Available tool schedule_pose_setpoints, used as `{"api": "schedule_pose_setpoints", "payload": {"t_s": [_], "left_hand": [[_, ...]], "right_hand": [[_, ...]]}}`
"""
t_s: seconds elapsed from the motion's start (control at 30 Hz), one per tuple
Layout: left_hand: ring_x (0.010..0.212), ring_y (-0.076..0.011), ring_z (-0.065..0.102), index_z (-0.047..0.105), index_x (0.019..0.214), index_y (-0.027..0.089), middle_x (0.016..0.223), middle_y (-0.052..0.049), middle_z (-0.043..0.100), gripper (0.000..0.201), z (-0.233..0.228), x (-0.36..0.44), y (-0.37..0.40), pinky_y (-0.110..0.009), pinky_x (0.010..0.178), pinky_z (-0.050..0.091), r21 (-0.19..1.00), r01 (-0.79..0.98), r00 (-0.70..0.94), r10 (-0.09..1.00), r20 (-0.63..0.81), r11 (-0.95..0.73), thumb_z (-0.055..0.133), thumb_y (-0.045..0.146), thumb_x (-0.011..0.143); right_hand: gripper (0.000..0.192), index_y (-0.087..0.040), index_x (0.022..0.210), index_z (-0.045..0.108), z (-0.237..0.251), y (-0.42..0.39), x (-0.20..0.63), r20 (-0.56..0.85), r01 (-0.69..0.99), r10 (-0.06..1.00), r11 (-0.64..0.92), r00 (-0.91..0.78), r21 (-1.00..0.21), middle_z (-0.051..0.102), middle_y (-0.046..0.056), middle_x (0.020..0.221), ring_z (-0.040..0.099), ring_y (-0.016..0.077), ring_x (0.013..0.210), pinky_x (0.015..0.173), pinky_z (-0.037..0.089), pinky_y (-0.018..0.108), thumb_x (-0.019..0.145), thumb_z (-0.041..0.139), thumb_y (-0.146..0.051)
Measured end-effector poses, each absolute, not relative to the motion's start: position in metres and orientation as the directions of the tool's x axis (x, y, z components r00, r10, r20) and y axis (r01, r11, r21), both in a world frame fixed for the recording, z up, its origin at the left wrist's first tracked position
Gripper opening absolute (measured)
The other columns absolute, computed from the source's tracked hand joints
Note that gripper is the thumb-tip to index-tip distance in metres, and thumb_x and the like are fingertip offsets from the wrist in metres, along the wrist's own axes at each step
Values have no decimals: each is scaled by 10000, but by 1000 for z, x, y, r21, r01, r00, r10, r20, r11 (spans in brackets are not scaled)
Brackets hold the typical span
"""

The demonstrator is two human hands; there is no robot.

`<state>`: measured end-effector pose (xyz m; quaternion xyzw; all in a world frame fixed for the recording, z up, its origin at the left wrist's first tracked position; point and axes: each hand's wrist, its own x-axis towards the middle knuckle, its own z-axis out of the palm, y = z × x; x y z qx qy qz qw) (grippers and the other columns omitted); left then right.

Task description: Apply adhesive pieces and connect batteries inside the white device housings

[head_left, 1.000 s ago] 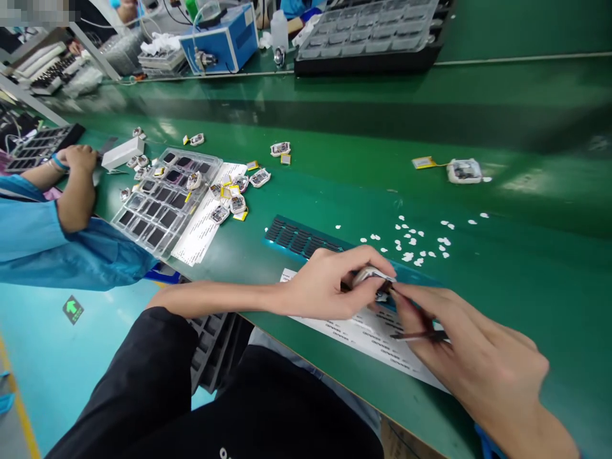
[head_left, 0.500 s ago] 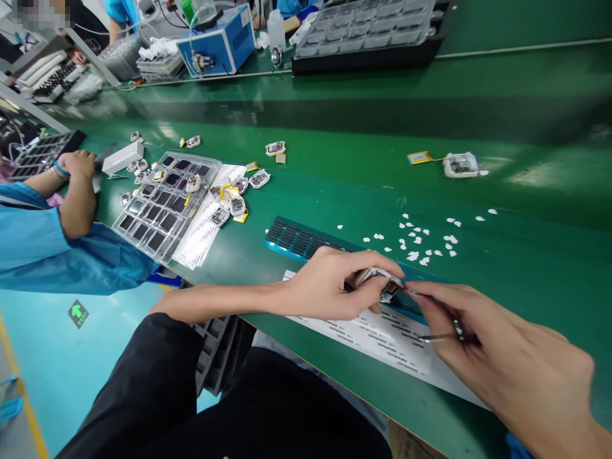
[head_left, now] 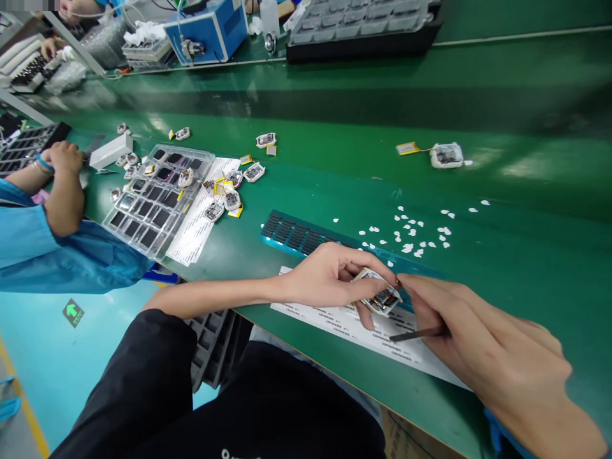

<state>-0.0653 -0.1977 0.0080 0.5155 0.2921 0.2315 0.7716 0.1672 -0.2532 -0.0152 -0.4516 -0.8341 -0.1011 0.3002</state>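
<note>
Watch module (head_left: pixel 380 294), a small white casing with its circuit side tilted up, sits pinched in the fingers (head_left: pixel 368 290) of the left hand (head_left: pixel 329 280), just above a white label sheet (head_left: pixel 363 328) on the green worktop (head_left: pixel 526 255); the right hand (head_left: pixel 482 344) meets it from the right, forefinger tip touching the module's upper edge, its fingers pressed together on dark tweezers (head_left: pixel 415 333) just beneath; beyond the fingers lies a blue strip of black pads (head_left: pixel 296 233), and farther out white paper bits (head_left: pixel 411 233); well to the left, a clear tray (head_left: pixel 157 197) and a co-worker's blue sleeve (head_left: pixel 52 255).
</note>
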Motion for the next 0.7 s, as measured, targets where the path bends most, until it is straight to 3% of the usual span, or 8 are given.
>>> {"api": "schedule_pose_setpoints", "payload": {"t_s": [0.1,0.23,0.4,0.6,0.7], "left_hand": [[528,-98,709,647,980,150,739,19,627,73,7,-65,-200,-170,443,359,933,-59,710,672,-210,355,650,208,935],[513,-77,692,614,955,156,709,57,575,96,7,-64,-201,-156,441,332,946,-86,688,705,-170,312,687,205,917],[489,-79,647,581,968,181,629,73,595,256,5,-66,-198,-165,460,403,956,-118,689,716,-116,268,795,281,870],[463,-80,603,581,960,183,588,76,558,124,5,-66,-198,-193,466,419,979,-67,664,741,-99,191,675,257,931],[497,-52,539,619,922,182,641,61,586,45,8,-68,-199,-198,499,393,998,65,621,783,-36,-5,628,226,921]], "right_hand": [[731,-308,1594,501,-9,-249,158,645,788,619,615,-449,-42,830,-77,924,744,78,703,592,530,180,938,674,-37],[758,-373,1652,389,1,-243,147,625,741,649,652,-434,-162,829,-78,964,748,80,718,541,503,217,993,667,-123],[814,-406,1653,378,0,-243,152,605,723,650,670,-460,-169,826,-81,987,749,84,737,575,516,216,971,650,-55],[691,-371,1612,478,-14,-247,173,598,774,634,633,-490,-37,829,-59,1000,737,101,755,579,518,231,996,613,-89],[648,-335,1595,510,-11,-247,168,600,766,625,642,-499,-33,828,-51,967,726,101,727,578,521,226,997,641,-121]]}}
